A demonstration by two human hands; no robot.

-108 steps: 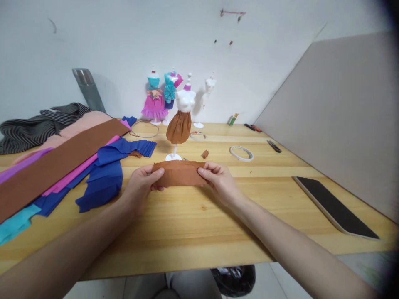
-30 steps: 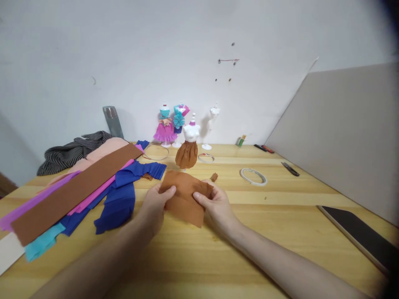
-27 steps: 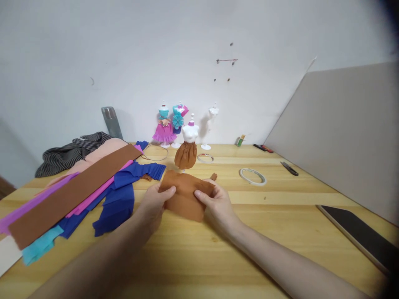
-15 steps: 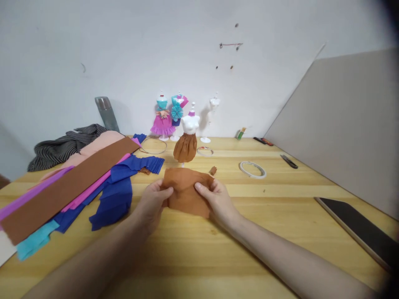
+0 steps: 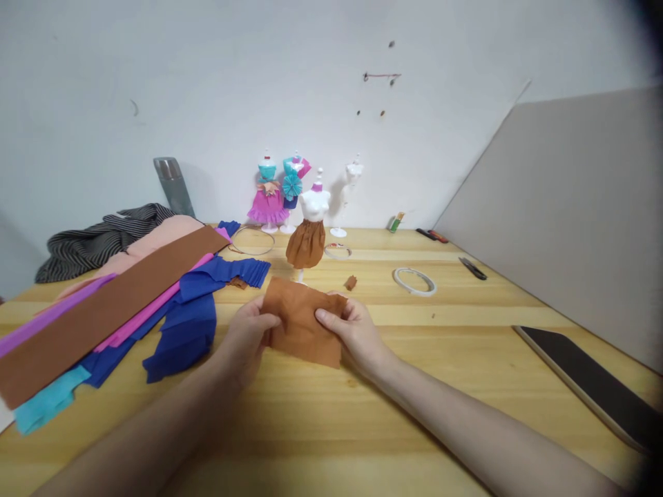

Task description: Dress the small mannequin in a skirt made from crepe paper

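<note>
A piece of brown crepe paper (image 5: pixel 303 328) is stretched between my hands above the table. My left hand (image 5: pixel 252 333) pinches its left edge, thumb on top. My right hand (image 5: pixel 357 333) grips its right side, thumb pressed on the front and fingers behind, partly hidden. Just beyond the paper stands a small white mannequin (image 5: pixel 315 205) with a gathered brown skirt (image 5: pixel 306 244) and a pink neck band. A small brown scrap (image 5: pixel 351 282) lies on the table beyond my right hand.
Colored paper strips (image 5: pixel 114 310), a striped cloth (image 5: pixel 98 241) and a bottle (image 5: pixel 174 186) are at left. Dressed mannequins (image 5: pixel 268 200) and a bare one (image 5: pixel 354 170) stand behind. At right are a tape roll (image 5: pixel 415 281), a cutter (image 5: pixel 473 268) and a dark tablet-like object (image 5: pixel 590 379).
Both hands and the brown paper have shifted slightly left in view, and the paper's right side tilts lower. The whole scene has also shifted a little left.
</note>
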